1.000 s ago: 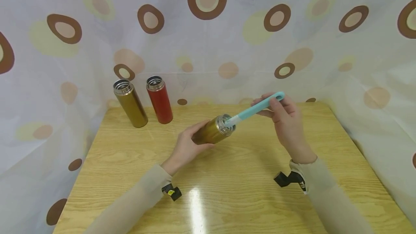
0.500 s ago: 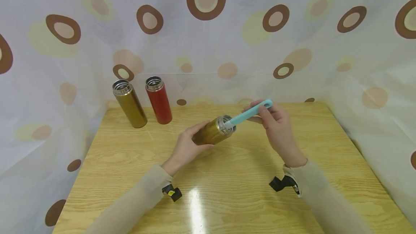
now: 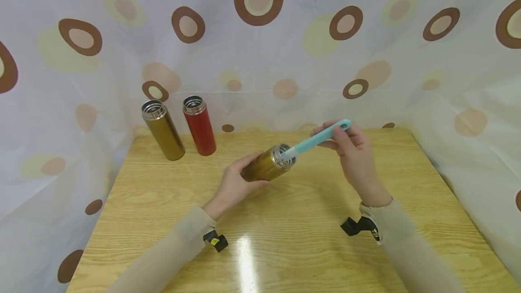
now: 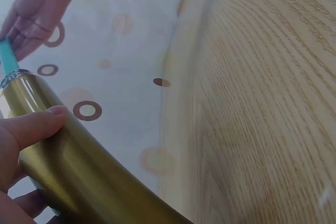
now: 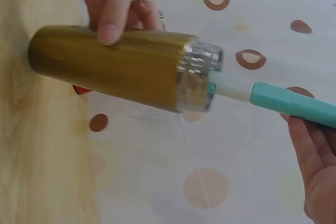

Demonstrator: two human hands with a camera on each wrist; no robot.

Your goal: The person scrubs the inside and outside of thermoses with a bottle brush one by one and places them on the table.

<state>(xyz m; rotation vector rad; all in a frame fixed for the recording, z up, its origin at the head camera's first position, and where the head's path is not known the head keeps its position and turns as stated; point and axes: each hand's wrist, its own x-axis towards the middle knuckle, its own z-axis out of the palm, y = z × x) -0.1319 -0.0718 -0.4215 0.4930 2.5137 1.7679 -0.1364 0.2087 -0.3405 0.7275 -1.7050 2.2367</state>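
In the head view my left hand (image 3: 236, 183) grips a gold thermos bottle (image 3: 264, 165), lidless and tilted, its steel mouth facing up to the right. The thumb lies across the gold side in the left wrist view. My right hand (image 3: 356, 157) pinches the teal handle of a bottle brush (image 3: 315, 140) near its holed end. The brush's white neck runs into the bottle's mouth, and its head is hidden inside. In the right wrist view the teal handle (image 5: 294, 104) lies against the right fingers, and the bottle's base is close to the wooden tabletop.
Another gold thermos bottle (image 3: 164, 132) and a red thermos bottle (image 3: 200, 128) stand lidless at the table's back left. The wooden table (image 3: 293, 238) meets a white sheet with brown rings (image 3: 260, 58) at the back and sides.
My right hand has pushed the brush deeper into the bottle, then drawn it partway back out, up to the right. The left hand and its bottle have stayed in place.
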